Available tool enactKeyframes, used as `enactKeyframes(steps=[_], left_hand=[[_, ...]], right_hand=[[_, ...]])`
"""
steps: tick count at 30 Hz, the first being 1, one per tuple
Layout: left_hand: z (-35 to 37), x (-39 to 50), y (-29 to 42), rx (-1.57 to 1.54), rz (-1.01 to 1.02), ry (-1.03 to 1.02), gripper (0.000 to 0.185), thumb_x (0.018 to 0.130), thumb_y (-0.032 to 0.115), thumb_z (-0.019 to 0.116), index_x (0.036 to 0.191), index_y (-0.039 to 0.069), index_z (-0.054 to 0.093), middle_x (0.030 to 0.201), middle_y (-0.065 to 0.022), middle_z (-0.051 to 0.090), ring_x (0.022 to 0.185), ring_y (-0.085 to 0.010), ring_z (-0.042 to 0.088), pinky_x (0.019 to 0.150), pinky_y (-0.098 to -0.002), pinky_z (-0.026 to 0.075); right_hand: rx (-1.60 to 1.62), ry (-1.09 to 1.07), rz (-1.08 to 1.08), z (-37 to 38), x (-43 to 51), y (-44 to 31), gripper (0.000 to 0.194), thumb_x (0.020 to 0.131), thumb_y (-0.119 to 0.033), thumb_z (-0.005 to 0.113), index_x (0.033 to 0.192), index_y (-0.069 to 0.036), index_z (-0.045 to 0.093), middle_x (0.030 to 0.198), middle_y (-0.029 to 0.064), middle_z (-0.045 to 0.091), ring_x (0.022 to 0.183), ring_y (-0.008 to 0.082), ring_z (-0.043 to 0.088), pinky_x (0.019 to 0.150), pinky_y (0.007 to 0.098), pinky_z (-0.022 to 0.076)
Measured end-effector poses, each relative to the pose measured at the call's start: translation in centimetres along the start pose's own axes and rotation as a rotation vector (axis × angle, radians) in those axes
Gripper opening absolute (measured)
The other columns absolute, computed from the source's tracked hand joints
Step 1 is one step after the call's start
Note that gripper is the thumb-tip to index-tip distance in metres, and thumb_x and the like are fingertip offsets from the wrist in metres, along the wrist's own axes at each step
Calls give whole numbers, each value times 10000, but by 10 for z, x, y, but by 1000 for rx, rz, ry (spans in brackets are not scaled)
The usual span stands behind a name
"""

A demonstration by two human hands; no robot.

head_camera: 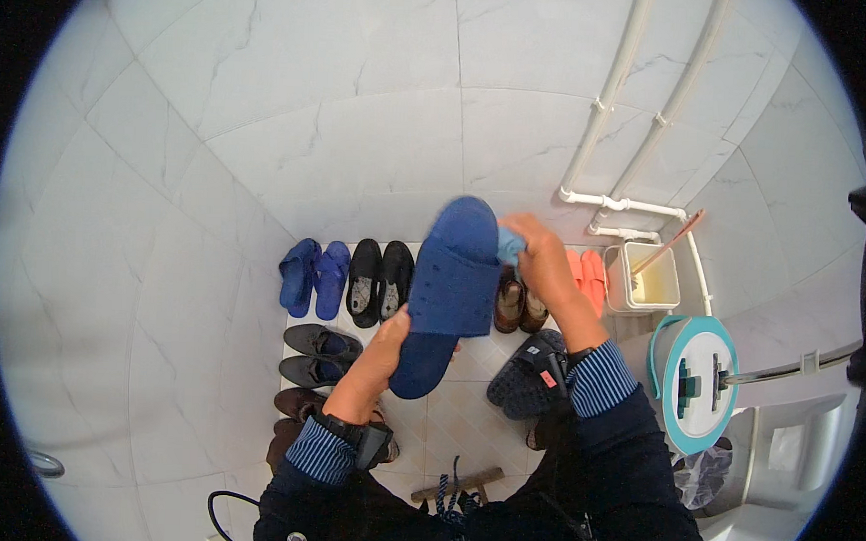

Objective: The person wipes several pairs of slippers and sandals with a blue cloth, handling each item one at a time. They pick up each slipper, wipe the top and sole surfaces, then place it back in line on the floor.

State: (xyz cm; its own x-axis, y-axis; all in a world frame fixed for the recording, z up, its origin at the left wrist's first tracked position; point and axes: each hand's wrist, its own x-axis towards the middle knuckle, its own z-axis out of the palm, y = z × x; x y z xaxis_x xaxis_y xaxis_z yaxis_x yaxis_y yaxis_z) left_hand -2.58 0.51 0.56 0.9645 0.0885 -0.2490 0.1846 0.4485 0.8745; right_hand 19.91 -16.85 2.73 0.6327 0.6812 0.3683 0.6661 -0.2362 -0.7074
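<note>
My left hand (384,347) grips a blue slide slipper (452,296) by the side of its sole, below the wide strap. The slipper is held up above the floor, its toe end pointing away from me. In my right hand (548,256) is a bunched light-blue cloth (510,246), beside the right edge of the slipper's toe. Whether the cloth touches the slipper is hard to tell, as the right hand is slightly blurred. Below my right forearm a dark grey slipper (526,377) lies on the tiled floor.
Along the back wall stand blue slippers (330,281), black shoes (364,286), brown shoes (509,302) and orange slippers (591,279). Grey shoes (315,371) line the left wall. On the right are a white bucket (615,277) with a stick, a turquoise-rimmed mop bucket (721,424) and white pipes (594,151).
</note>
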Motion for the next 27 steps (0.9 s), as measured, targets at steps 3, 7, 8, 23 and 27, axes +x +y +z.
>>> enactKeyframes(steps=[3, 7, 8, 23, 27], left_hand=[[-11, 3, 9, -46, 33, -2, 844, 1008, 714, 343, 1439, -2, 463, 1159, -225, 703, 962, -288, 739, 849, -398, 612], [-11, 4, 6, -111, -44, 27, 874, 1011, 721, 290, 1428, -18, 499, 1200, -238, 690, 999, -313, 729, 859, -417, 611], [-8, 3, 3, -115, -72, 17, 899, 1008, 733, 262, 1415, -25, 525, 1206, -236, 689, 1009, -317, 726, 858, -415, 609], [-2, 4, 9, -292, 0, 61, 859, 1052, 667, 190, 1403, -48, 513, 1181, -223, 694, 992, -303, 726, 871, -412, 612], [-28, 14, 23, -501, 127, 139, 943, 1009, 740, 170, 1433, -41, 486, 1231, -196, 675, 1018, -290, 707, 903, -416, 602]], right_hand=[[-70, -250, -37, 6, -8, 6, 615, 744, 154, 595, 1258, -175, 675, 1293, 176, 648, 1176, 411, 616, 1030, 440, 506], [51, 42, 55, -6, 0, -5, 509, 829, 115, 569, 1254, -141, 683, 1329, 182, 633, 1221, 383, 608, 1048, 410, 494], [135, 160, 46, -11, 5, -10, 495, 844, 111, 564, 1258, -134, 681, 1341, 184, 625, 1238, 374, 601, 1054, 401, 488], [485, 60, 208, 36, -16, -51, 483, 911, 104, 554, 1342, -97, 637, 1200, 102, 718, 1098, 156, 643, 971, 304, 496], [423, -231, 242, 58, -37, -59, 472, 893, 93, 535, 1317, -86, 639, 1134, 93, 714, 1033, 159, 652, 916, 312, 515]])
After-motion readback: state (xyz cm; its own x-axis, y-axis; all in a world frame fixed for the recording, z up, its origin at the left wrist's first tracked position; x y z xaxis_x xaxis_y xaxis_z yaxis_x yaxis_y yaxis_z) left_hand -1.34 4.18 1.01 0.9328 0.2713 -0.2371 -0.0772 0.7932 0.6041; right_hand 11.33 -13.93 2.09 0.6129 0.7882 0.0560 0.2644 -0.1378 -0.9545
